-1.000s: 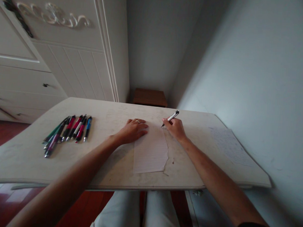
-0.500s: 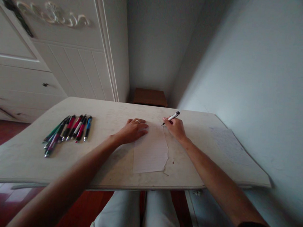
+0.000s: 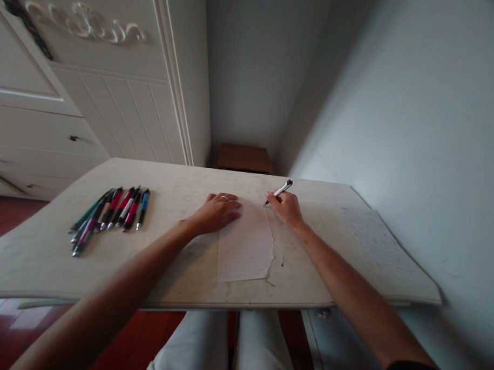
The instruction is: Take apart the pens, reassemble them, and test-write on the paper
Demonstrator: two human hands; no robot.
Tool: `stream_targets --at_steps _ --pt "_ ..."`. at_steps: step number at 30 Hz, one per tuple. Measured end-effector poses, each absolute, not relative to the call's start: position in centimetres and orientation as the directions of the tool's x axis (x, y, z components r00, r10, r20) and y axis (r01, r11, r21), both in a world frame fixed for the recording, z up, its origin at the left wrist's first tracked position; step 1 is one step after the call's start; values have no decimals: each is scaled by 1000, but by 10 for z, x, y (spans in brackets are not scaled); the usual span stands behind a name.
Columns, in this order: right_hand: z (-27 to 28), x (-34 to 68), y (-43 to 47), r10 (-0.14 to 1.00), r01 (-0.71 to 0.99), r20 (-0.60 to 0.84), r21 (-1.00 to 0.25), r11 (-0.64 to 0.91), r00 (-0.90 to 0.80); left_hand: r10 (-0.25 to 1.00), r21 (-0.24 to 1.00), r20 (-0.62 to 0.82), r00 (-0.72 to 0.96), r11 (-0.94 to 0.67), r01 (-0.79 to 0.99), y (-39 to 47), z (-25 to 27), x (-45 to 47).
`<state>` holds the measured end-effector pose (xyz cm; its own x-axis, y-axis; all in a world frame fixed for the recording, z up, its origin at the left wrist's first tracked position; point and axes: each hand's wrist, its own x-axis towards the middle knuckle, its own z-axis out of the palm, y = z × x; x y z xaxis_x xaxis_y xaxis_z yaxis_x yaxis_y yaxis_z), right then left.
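Observation:
A lined sheet of paper (image 3: 247,250) with a torn right edge lies on the white table. My left hand (image 3: 218,212), a ring on one finger, rests flat with its fingers spread over the sheet's upper left part. At the sheet's upper right, my right hand (image 3: 285,209) pinches a white and black pen (image 3: 280,190). The pen leans to the right, and its tip is down at the paper near the top right edge. Any writing under the tip is too faint to read.
Several coloured pens (image 3: 112,210) lie in a group at the table's left. Another sheet covered in writing (image 3: 377,238) lies at the right, near the wall (image 3: 435,132). A white cabinet (image 3: 112,105) stands at the back left, and a small brown wooden piece of furniture (image 3: 245,157) behind the table (image 3: 182,177).
The pen tip has shifted very slightly down and left along the paper. My left hand and the sheet have stayed in place.

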<state>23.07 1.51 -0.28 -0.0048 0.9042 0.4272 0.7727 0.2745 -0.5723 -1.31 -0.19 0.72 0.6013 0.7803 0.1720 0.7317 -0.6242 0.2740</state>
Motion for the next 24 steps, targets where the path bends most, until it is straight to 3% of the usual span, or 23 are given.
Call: stream_targets --at_steps 17,24 --pt "-1 232 16 903 818 430 -517 254 -9 776 272 166 609 -630 728 0 5 -14" --pt "4 229 9 865 673 502 -639 372 -1 770 278 178 613 -637 719 0 2 -14"
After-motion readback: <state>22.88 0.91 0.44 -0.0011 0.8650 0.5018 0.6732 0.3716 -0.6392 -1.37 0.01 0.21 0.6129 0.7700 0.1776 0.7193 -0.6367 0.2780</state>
